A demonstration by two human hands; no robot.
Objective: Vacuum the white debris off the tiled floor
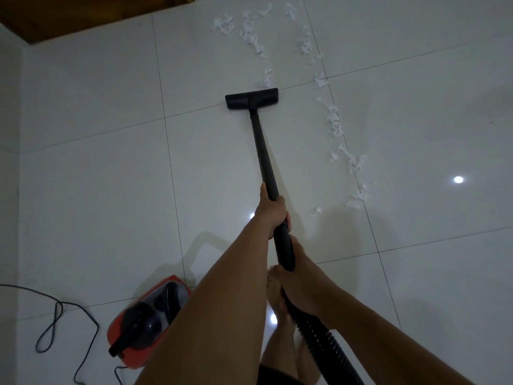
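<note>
The left hand (270, 209) was curled round the black wand (265, 159) near the middle of the frame. The right hand (301, 277) gripped the wand's lower end just below it, where the ribbed hose (327, 345) joined. Both hands were closed tight on the tube, the left one higher up it. The wand ran up from the hands to the flat black head (251, 98), which sat on the white tiled floor (111, 162) at upper centre. White debris (336, 123) lay in two ragged trails. One came down from the top of the frame to just beyond the head's far edge. The other ran down to the right of the wand and ended near the left hand, on its right side, with neither hand touching it. A red vacuum body (150, 320) stood at lower left beside the left forearm, and its dark cord (55, 323) looped across the tiles at the left edge. Bare feet (274, 290) showed under the hands. A brown wooden surface (83, 12) filled the upper left corner.
</note>
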